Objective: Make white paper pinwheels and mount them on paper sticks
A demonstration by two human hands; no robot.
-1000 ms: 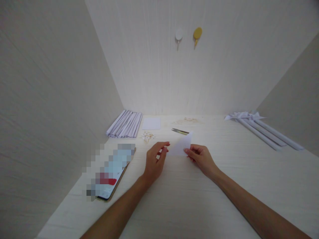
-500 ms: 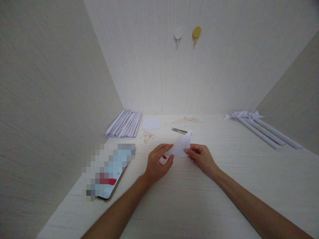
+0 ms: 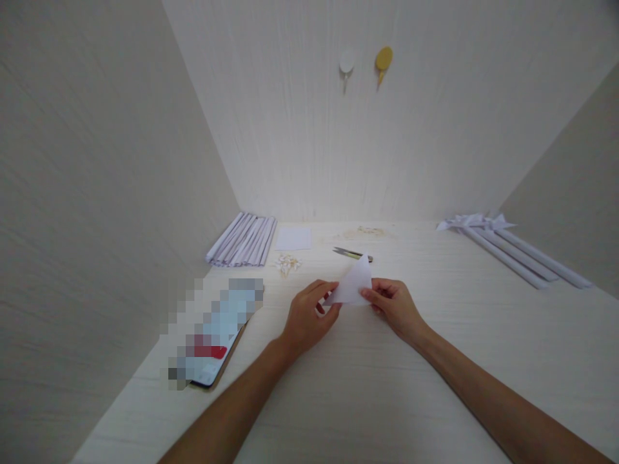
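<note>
Near the middle of the pale wood-grain table, a small white folded paper triangle is held up just off the surface between both hands. The left hand pinches its lower left corner between thumb and forefinger, the other fingers curled under; the right hand pinches the lower right corner in the same way, fingers pressed together on the paper. The triangle's long edge runs left to right between the two grips, and its tip points up and away toward the far edge of the table. Both hands are about equally near, each at one end of that long edge, so the paper lies directly between them. Just beyond the tip lies a pair of slim metal scissors, apart from the paper. Farther toward the far left corner sit a bundle of white rolled paper sticks, a flat white paper square and a little heap of pale scraps. A phone with a lit screen lies along the left edge. At the far right corner rest long white paper tubes. Two hooks, one white and one yellow, hang on the back wall.
</note>
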